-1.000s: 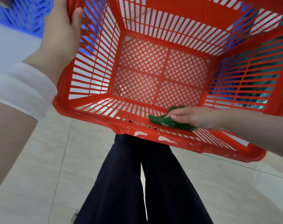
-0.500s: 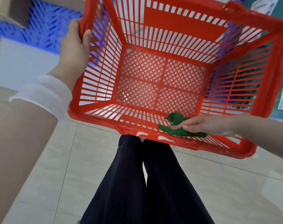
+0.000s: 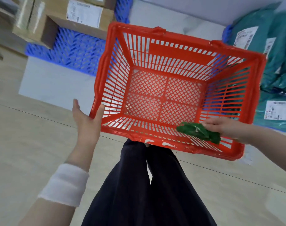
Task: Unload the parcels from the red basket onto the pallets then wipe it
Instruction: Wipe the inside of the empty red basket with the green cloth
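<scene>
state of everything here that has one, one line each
red basket, no parcels inside, only the cloth
left hand, open, fingers straight, at the basket's near left corner
right hand, holding the green cloth against the near wall's inside
green cloth, bunched up
cardboard boxes, closed, on the blue pallet
teal parcels, piled at right

light: bright, even | shadows: faint | blur: motion smear throughout | edges: wide-angle bending
</scene>
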A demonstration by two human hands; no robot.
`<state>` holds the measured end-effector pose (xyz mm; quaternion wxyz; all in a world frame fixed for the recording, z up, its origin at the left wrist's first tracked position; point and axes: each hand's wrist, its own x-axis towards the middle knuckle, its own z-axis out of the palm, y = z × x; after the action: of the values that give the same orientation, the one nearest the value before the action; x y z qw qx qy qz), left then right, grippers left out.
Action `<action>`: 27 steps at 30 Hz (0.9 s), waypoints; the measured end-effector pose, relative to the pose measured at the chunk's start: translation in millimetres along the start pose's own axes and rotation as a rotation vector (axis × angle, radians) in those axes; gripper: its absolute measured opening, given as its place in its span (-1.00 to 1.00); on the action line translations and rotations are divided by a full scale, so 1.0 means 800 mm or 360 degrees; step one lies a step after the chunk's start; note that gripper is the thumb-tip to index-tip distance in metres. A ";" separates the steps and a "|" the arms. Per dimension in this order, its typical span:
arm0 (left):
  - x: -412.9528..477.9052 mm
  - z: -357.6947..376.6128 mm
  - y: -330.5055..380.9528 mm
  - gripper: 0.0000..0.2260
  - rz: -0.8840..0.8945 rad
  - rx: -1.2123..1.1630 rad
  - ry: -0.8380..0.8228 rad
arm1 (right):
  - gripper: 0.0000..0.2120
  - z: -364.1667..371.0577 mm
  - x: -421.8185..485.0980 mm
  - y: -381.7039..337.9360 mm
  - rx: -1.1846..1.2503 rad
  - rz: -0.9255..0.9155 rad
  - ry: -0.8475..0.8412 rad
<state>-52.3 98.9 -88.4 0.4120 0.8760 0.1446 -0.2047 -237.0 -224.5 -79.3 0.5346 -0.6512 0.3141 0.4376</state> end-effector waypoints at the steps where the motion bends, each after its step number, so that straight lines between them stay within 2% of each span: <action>1: -0.028 0.002 -0.011 -0.22 -0.0217 -0.0147 -0.0026 | -0.84 0.000 -0.006 0.000 0.0080 -0.0063 0.0064; 4: -0.085 0.021 -0.029 -0.40 -0.0739 -0.0665 -0.0368 | -0.83 0.010 -0.031 -0.009 0.0032 -0.0365 0.0210; 7: -0.097 0.041 -0.022 -0.66 -0.0730 -0.1061 -0.0610 | -0.80 0.046 -0.056 -0.021 -0.0086 -0.0712 0.0091; 10: -0.091 0.052 -0.017 -0.78 -0.0657 -0.1162 -0.0553 | -0.82 0.084 -0.058 -0.006 -0.0643 -0.0889 0.0010; 12: -0.089 0.053 -0.017 -0.81 -0.0648 -0.1144 -0.0545 | -0.84 0.099 -0.054 0.002 -0.0879 -0.0902 0.0104; 14: -0.090 0.053 -0.017 -0.81 -0.0651 -0.1122 -0.0540 | -0.82 0.105 -0.050 0.002 -0.0770 -0.0913 0.0406; 16: -0.090 0.054 -0.015 -0.80 -0.0641 -0.1101 -0.0526 | -0.53 0.106 -0.041 -0.002 -0.0790 -0.0873 0.0674; 18: -0.090 0.055 -0.010 -0.79 -0.0615 -0.1106 -0.0544 | -0.23 0.109 -0.027 -0.003 -0.1100 -0.0630 0.0642; 19: -0.088 0.056 -0.007 -0.79 -0.0600 -0.1105 -0.0561 | -0.18 0.112 -0.019 -0.004 -0.1267 -0.0478 0.0589; 21: -0.085 0.057 -0.001 -0.79 -0.0582 -0.1064 -0.0581 | -0.26 0.124 -0.006 -0.007 -0.1451 -0.0315 0.0623; 24: -0.080 0.059 0.002 -0.80 -0.0588 -0.1010 -0.0585 | -0.37 0.134 0.003 -0.007 -0.1537 -0.0345 0.0815; 27: -0.076 0.059 -0.002 -0.78 -0.0593 -0.0997 -0.0607 | -0.36 0.137 0.008 -0.002 -0.1578 -0.0353 0.0884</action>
<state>-117.8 57.7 -88.1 0.6341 0.6135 0.2771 -0.3805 -258.4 -117.0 -89.2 0.1058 -0.9433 0.1298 0.2866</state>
